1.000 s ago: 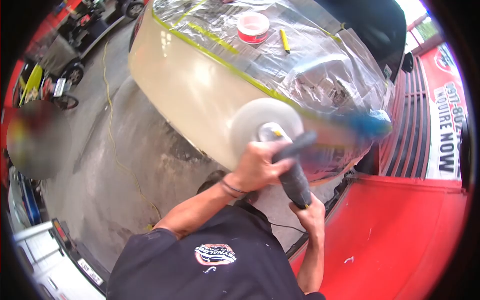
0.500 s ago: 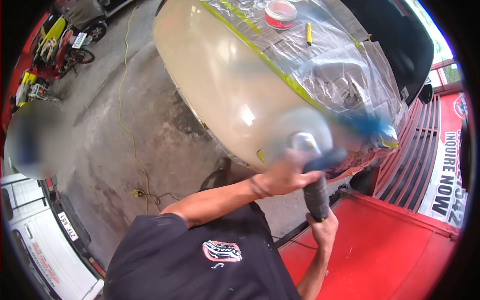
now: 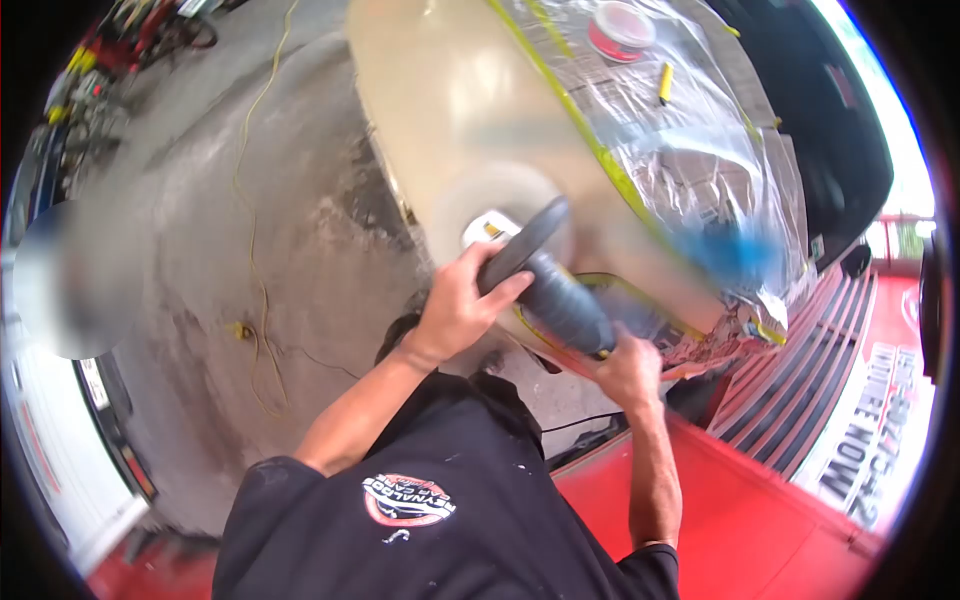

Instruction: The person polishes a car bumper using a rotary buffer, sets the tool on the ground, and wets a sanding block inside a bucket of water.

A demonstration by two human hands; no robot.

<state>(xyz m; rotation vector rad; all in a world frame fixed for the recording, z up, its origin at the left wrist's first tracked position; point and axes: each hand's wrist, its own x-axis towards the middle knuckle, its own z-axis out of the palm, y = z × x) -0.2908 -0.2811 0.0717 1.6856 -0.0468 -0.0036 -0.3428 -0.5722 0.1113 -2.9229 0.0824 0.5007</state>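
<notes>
A power polisher [image 3: 568,305] with a dark body lies across the view, its round pad [image 3: 505,180] blurred as if spinning against the glossy cream car panel [image 3: 465,80]. My left hand [image 3: 460,305] is closed around the front of the tool, by its black loop handle [image 3: 530,238]. At the rear end of the body, my right hand [image 3: 630,368] is wrapped round the grip. Yellow-green masking tape [image 3: 610,165] edges the panel, with clear plastic sheeting [image 3: 690,150] and paper beyond it.
A red-and-white tub [image 3: 622,32] and a yellow-handled cutter [image 3: 665,84] rest on the sheeting. A yellow cord [image 3: 242,150] trails over the concrete floor at left. Close on the right are a red surface [image 3: 740,490] and a slatted rack [image 3: 770,375]. A white vehicle [image 3: 60,440] stands at lower left.
The polisher has moved left along the panel in both hands, and its body now slants from upper left to lower right. The camera view has shifted a little.
</notes>
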